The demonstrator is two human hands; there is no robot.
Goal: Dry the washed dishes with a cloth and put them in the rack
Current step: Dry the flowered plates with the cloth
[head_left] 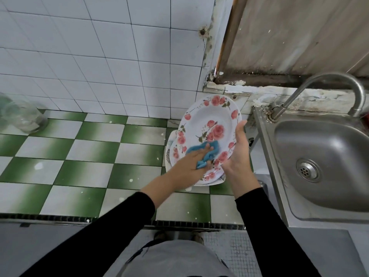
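A white plate with pink roses (pixel 207 118) is held tilted up over the tiled counter, its face toward me. My right hand (pixel 238 148) supports it along the right rim, fingers straight up the edge and behind it. My left hand (pixel 191 160) presses a blue cloth (pixel 201 151) against the lower part of the plate's face, fingers curled into the cloth. Under the held plate lie other plates (pixel 171 154), mostly hidden. No rack is in view.
A steel sink (pixel 323 162) with a curved tap (pixel 323 84) stands at the right. A clear glass jar (pixel 26 116) sits at the far left of the green and white tiled counter (pixel 79 152). White tiled wall lies behind.
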